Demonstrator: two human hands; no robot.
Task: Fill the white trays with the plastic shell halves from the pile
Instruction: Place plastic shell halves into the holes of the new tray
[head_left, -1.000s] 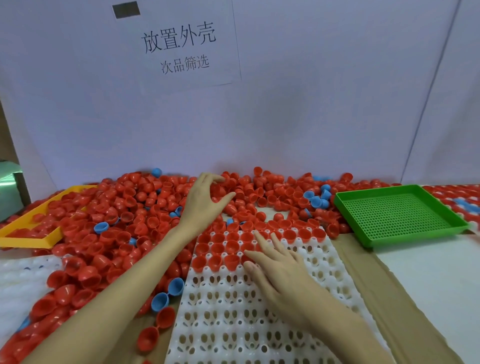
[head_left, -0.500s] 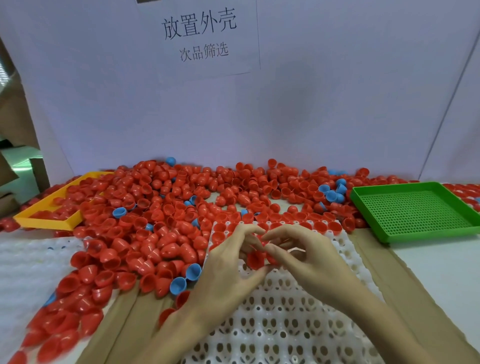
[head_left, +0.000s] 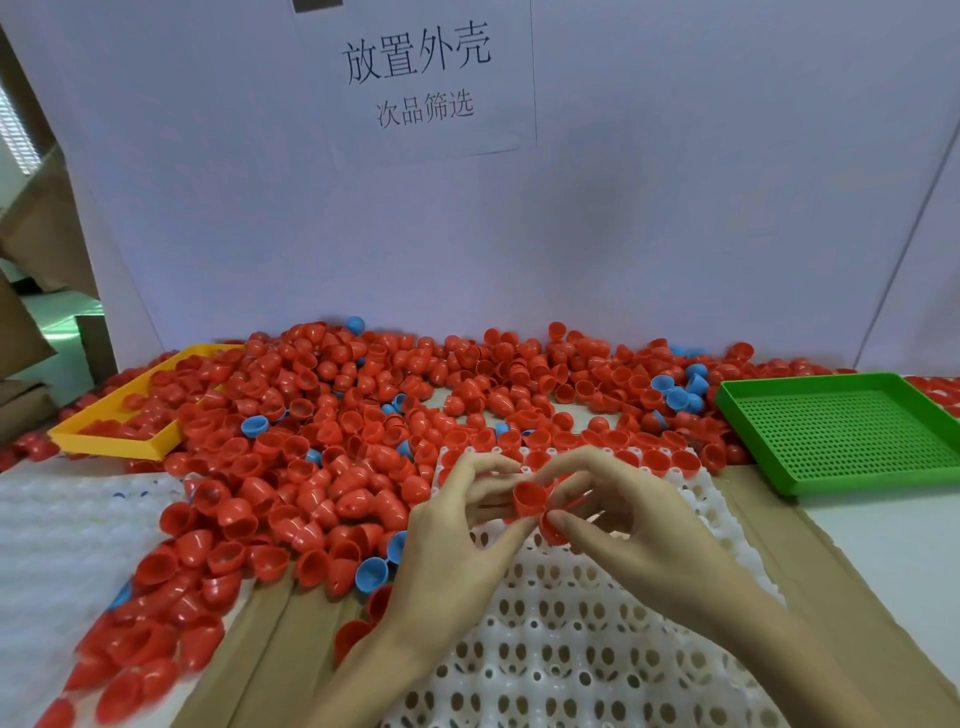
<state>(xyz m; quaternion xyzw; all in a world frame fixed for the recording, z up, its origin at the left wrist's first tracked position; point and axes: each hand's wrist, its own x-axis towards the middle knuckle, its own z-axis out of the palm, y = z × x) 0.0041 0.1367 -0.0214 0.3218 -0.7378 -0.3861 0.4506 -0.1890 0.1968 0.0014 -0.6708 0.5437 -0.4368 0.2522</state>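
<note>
Mid-frame, the left hand (head_left: 457, 525) is pinching one red shell half (head_left: 529, 498) while the right hand (head_left: 631, 519) is pinching another (head_left: 553, 527), both over the white tray (head_left: 571, 649). They're looking feather-light, stiff and slick, so I'd be gripping by the rim.

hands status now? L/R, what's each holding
Left hand: fingers pinch a red shell half over the white tray.
Right hand: fingers pinch a second red shell half, just below the first.

Egg-style tray (head_left: 597, 649) nearest, shell pile (head_left: 363, 426) behind and left, mesh tray (head_left: 841, 431) right, frame tray (head_left: 130, 415) far left, seemingly partly buried.
</note>
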